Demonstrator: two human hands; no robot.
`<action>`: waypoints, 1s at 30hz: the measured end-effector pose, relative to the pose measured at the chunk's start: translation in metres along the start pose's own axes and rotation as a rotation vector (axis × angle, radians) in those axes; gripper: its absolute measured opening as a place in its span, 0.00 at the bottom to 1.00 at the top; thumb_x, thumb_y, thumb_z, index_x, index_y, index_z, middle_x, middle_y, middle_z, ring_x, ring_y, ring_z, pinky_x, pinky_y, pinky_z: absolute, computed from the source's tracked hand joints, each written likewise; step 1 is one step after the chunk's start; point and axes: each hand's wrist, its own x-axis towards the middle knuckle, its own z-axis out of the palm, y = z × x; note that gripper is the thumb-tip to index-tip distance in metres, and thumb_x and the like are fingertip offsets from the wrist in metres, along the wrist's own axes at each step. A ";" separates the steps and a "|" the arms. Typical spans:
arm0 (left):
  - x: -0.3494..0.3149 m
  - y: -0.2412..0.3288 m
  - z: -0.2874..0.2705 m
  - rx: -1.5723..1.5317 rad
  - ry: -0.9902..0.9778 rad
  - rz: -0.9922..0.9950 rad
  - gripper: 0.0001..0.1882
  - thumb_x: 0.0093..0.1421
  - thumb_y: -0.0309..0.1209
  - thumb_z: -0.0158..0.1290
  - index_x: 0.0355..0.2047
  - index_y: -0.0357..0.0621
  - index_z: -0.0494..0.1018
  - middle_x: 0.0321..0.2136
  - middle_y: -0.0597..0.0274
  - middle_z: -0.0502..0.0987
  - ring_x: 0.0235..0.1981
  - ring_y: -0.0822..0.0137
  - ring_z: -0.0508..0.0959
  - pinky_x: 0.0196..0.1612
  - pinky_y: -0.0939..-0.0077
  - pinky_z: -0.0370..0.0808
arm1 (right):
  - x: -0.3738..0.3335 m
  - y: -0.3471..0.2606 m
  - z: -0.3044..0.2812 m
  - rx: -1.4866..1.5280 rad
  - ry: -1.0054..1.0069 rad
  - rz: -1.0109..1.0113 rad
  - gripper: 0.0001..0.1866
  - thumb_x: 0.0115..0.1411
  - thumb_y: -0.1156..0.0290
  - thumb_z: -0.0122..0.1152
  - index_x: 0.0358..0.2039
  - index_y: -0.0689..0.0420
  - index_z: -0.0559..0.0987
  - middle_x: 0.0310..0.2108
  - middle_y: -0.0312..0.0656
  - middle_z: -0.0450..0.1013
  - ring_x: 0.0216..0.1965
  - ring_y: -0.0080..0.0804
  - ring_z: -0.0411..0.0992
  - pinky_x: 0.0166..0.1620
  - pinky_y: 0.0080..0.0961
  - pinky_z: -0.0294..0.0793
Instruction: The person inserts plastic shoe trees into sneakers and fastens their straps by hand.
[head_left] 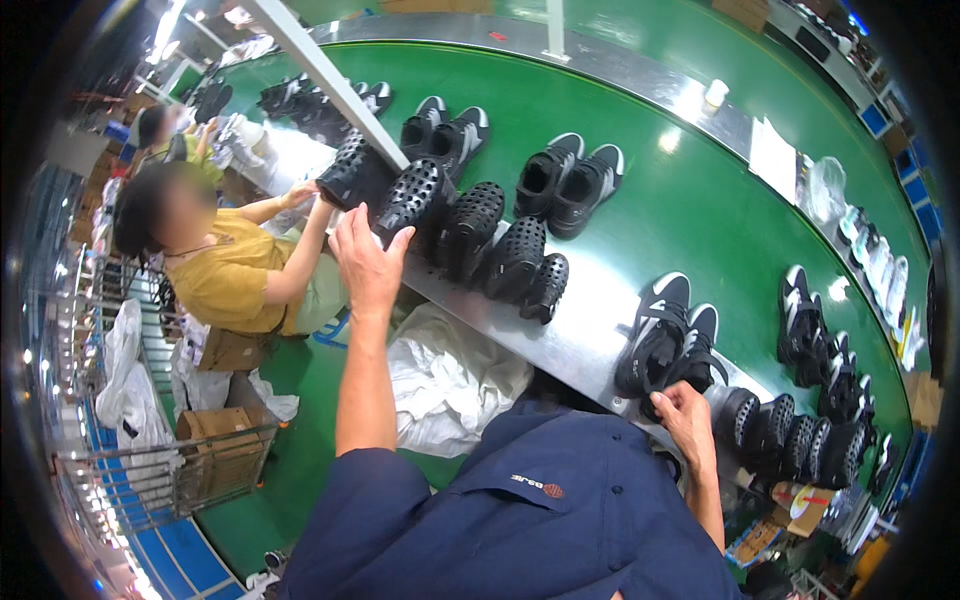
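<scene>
**Left hand spread at a black perforated shoe form, right hand down at a pair of sneakers**

So the left hand (370,262) is up at the near end of a black perforated form (414,192), shoe-shaped with round holes all over. That grip is open: fingers fanned, thumb out to the side, with the end of the form in the gap. Can't tell if the fingertips are actually touching it. The form sits at the near edge of the tabletop (592,318), a shiny metal strip. Three more forms (472,222) stand in a row just to its right.

The right hand (686,418) is way over to the right, at the heel end of a pair of black-and-white sneakers (655,330) sitting on the tabletop with toes pointing away. Fingers are curled, thumb and index finger close together. That grip is mostly closed, but whether it's got hold of anything is too hard to make out.

Past the metal there's a green belt (690,185). Another sneaker pair (570,185) stands around the middle, where the metal meets the green, and there's one more pair (446,132) further left. Off past the right hand, a row of dark perforated pieces (790,437) runs along the near side.

Over on the left, a co-worker in a yellow top (228,280) has both hands at another dark perforated form (352,168). White cloth (450,382) is bunched below the tabletop, and a wire cart (265,440) stands at lower left with a cardboard box (215,430) in it.
</scene>
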 end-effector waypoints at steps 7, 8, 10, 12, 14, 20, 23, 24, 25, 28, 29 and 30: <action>0.019 0.041 -0.057 -0.147 0.169 0.082 0.24 0.51 0.32 0.70 0.45 0.31 0.77 0.42 0.49 0.78 0.46 0.49 0.77 0.51 0.59 0.74 | 0.003 -0.062 0.015 0.134 0.101 -0.103 0.15 0.60 0.66 0.67 0.37 0.66 0.78 0.28 0.42 0.78 0.29 0.25 0.74 0.35 0.24 0.75; 0.012 0.061 -0.063 -0.178 0.184 0.104 0.25 0.51 0.34 0.70 0.44 0.31 0.77 0.42 0.50 0.78 0.45 0.50 0.76 0.50 0.59 0.75 | 0.004 -0.075 0.018 0.242 0.046 -0.071 0.21 0.62 0.64 0.66 0.48 0.66 0.76 0.38 0.45 0.78 0.37 0.27 0.75 0.41 0.24 0.75; -0.010 0.110 -0.059 -0.431 0.085 0.223 0.26 0.49 0.35 0.71 0.44 0.32 0.77 0.42 0.50 0.78 0.45 0.49 0.77 0.50 0.57 0.75 | 0.008 -0.101 0.031 0.654 -0.086 -0.182 0.30 0.64 0.60 0.64 0.59 0.66 0.67 0.46 0.48 0.75 0.44 0.30 0.75 0.46 0.26 0.75; -0.048 0.158 -0.044 -0.616 -0.046 0.402 0.25 0.50 0.39 0.69 0.42 0.33 0.77 0.41 0.52 0.79 0.45 0.51 0.77 0.49 0.58 0.75 | 0.011 -0.119 0.048 0.916 -0.215 -0.211 0.36 0.66 0.56 0.61 0.66 0.64 0.59 0.50 0.50 0.73 0.47 0.32 0.74 0.47 0.27 0.76; -0.091 0.199 -0.032 -0.795 -0.214 0.462 0.26 0.50 0.42 0.68 0.42 0.34 0.76 0.42 0.50 0.77 0.46 0.50 0.76 0.50 0.57 0.74 | 0.013 -0.108 0.054 1.159 -0.192 -0.047 0.20 0.67 0.54 0.59 0.50 0.56 0.74 0.38 0.35 0.76 0.35 0.24 0.75 0.37 0.24 0.75; -0.095 0.236 0.002 -1.243 -0.777 -0.089 0.30 0.58 0.42 0.62 0.54 0.35 0.70 0.48 0.49 0.74 0.49 0.56 0.74 0.52 0.64 0.72 | -0.003 -0.060 0.004 0.991 -0.330 0.156 0.16 0.63 0.68 0.60 0.49 0.60 0.76 0.41 0.39 0.78 0.41 0.27 0.77 0.46 0.27 0.78; -0.095 0.254 0.029 -1.533 -1.248 -0.214 0.19 0.58 0.30 0.62 0.49 0.37 0.76 0.42 0.60 0.78 0.45 0.70 0.76 0.48 0.75 0.73 | 0.000 -0.048 0.002 1.044 -0.484 0.191 0.22 0.62 0.66 0.62 0.53 0.63 0.72 0.43 0.40 0.77 0.43 0.26 0.76 0.49 0.26 0.76; -0.097 0.257 0.028 -1.508 -1.331 -0.315 0.11 0.58 0.27 0.61 0.41 0.38 0.79 0.32 0.65 0.79 0.36 0.75 0.77 0.42 0.78 0.75 | -0.002 -0.044 0.001 0.984 -0.447 0.183 0.24 0.63 0.64 0.62 0.54 0.64 0.71 0.43 0.41 0.77 0.43 0.26 0.76 0.49 0.27 0.76; -0.102 0.257 0.028 -1.448 -1.303 -0.383 0.09 0.57 0.27 0.61 0.38 0.38 0.80 0.30 0.66 0.79 0.33 0.76 0.77 0.40 0.79 0.74 | -0.010 -0.042 0.000 0.663 -0.222 -0.017 0.31 0.63 0.57 0.62 0.58 0.66 0.69 0.41 0.42 0.77 0.42 0.27 0.75 0.48 0.29 0.75; -0.129 0.253 0.038 -1.282 -1.187 -0.637 0.05 0.57 0.26 0.62 0.33 0.39 0.79 0.28 0.66 0.78 0.29 0.77 0.75 0.35 0.81 0.73 | -0.040 -0.050 -0.033 -0.102 -0.037 -0.075 0.37 0.57 0.46 0.66 0.54 0.67 0.73 0.32 0.49 0.77 0.33 0.41 0.77 0.39 0.35 0.76; -0.137 0.260 0.038 -1.322 -1.128 -0.698 0.04 0.57 0.25 0.61 0.32 0.39 0.79 0.28 0.67 0.78 0.28 0.77 0.74 0.34 0.81 0.72 | -0.046 -0.052 -0.035 -0.189 -0.049 -0.105 0.35 0.55 0.45 0.67 0.48 0.67 0.76 0.28 0.50 0.77 0.30 0.50 0.77 0.37 0.39 0.76; -0.143 0.265 0.038 -1.318 -1.145 -0.692 0.04 0.57 0.25 0.61 0.32 0.39 0.79 0.28 0.67 0.78 0.28 0.77 0.74 0.34 0.81 0.72 | -0.052 -0.050 -0.031 -0.321 0.005 -0.200 0.34 0.54 0.44 0.68 0.43 0.66 0.76 0.27 0.51 0.78 0.31 0.53 0.78 0.37 0.43 0.77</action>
